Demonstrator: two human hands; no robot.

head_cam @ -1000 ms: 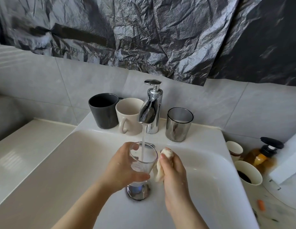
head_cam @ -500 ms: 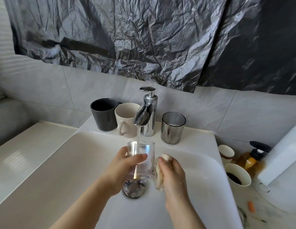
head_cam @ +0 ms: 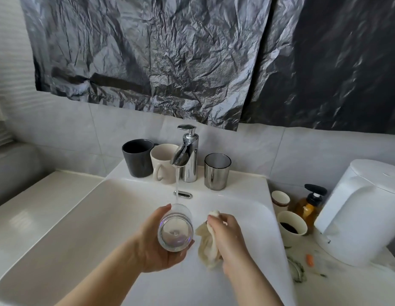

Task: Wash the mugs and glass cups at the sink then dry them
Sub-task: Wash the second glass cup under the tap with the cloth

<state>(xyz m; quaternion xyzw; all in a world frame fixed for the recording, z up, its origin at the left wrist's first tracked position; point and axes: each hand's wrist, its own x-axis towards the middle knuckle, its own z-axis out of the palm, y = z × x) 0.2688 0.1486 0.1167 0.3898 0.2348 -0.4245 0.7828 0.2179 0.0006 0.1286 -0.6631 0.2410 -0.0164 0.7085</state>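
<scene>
L hand (head_cam: pixel 156 241) grip curled round clear glass (head_cam: pixel 175 231), tipped on its side, far end under tap (head_cam: pixel 188 157) stream, over sink (head_cam: pixel 81 217) | R hand (head_cam: pixel 229 235) grip clutches cloth (head_cam: pixel 206 246) just R of glass, below tap | black mug (head_cam: pixel 138 157) + cream mug (head_cam: pixel 163 163) L of tap, grey glass (head_cam: pixel 216 171) R of it

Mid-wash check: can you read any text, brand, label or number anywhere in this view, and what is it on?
No text can be read.
amber pump bottle: pale orange patch, perhaps a label, too blurred to read.
clear glass, cloth, dark mug, cream mug, white appliance: no print shows.
</scene>
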